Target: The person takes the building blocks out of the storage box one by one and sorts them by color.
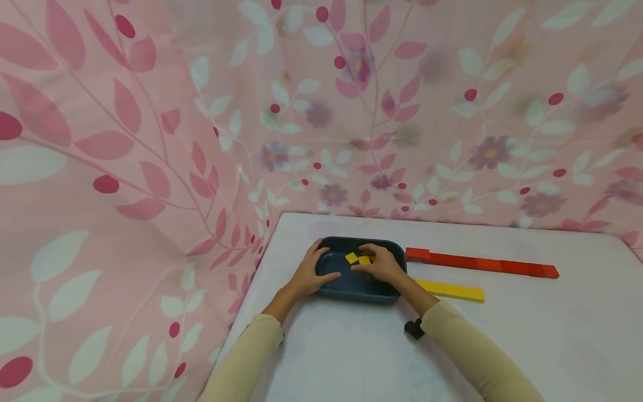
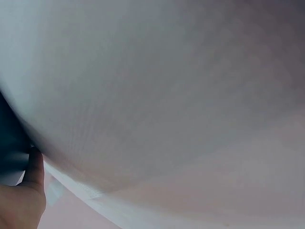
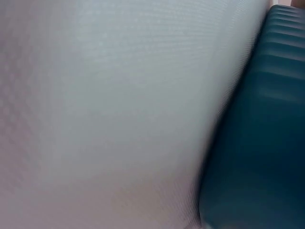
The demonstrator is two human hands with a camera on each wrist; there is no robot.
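A dark blue rectangular tray (image 1: 341,291) lies on the white-covered table. My left hand (image 1: 305,273) holds its left end, fingers at the back left corner and thumb reaching over the near side. In the left wrist view, part of the left hand (image 2: 21,202) touches the tray's dark side (image 2: 8,138). Inside the tray, my right hand (image 1: 380,263) pinches a small yellow block (image 1: 364,260) between thumb and fingers. Another yellow block (image 1: 351,258) lies just left of it. The right wrist view shows only the tray's ribbed outer wall (image 3: 257,143) and the cloth.
Right of the tray stretches a long row of red blocks (image 1: 482,263), with a raised red block (image 1: 417,254) at its left end. A shorter yellow row (image 1: 452,291) lies nearer, partly behind the right forearm. Pink floral cloth (image 1: 377,139) hangs behind and at left.
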